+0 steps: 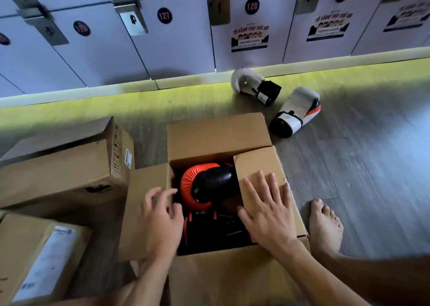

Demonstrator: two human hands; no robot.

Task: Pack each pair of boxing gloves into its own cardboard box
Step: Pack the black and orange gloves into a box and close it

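On the grey wood-plank floor [349, 177], the brown cardboard box [218, 131] held red-and-black boxing gloves [204, 184]; the right hand [267, 212] lay flat, fingers spread, on its right flap [256, 161], the left hand [160, 217] curled, loosely open, at the left flap [144, 189].

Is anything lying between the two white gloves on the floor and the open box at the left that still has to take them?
Yes. The middle box holding the red-and-black gloves sits between the white gloves and the left box; otherwise bare floor.

Gym locker room, numbered lockers [162, 38], boxing gloves [295, 112] on floor
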